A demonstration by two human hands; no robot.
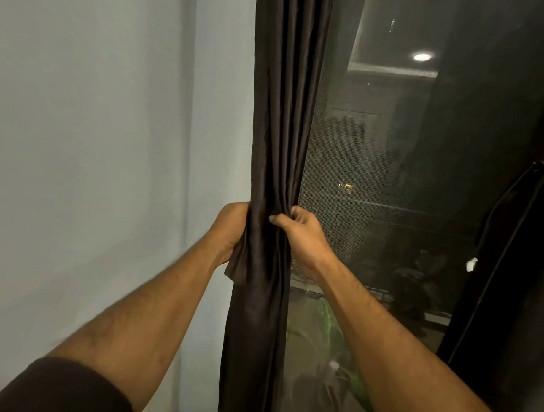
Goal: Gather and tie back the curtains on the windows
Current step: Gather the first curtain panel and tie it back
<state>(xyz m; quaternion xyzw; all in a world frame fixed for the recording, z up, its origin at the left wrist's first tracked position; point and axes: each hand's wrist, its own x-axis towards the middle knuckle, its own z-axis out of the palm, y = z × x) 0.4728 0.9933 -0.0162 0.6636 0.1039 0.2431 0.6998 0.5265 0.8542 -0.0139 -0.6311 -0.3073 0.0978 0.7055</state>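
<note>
A dark brown curtain (pixel 283 113) hangs bunched into narrow folds between the pale wall and the window. My left hand (pixel 229 232) grips its left edge at about mid-height, fingers hidden behind the cloth. On the other side, my right hand (pixel 300 237) pinches the folds from the right, thumb in front. Both hands squeeze the bundle together at the same height. A loose flap of the curtain sticks out below my left hand. No tie-back is visible.
A pale wall (pixel 97 138) fills the left. The dark window with a mesh screen (pixel 389 179) lies to the right, reflecting a ceiling light. Green plant leaves (pixel 331 325) show low behind the glass. Another dark cloth with white tags (pixel 509 275) hangs at the far right.
</note>
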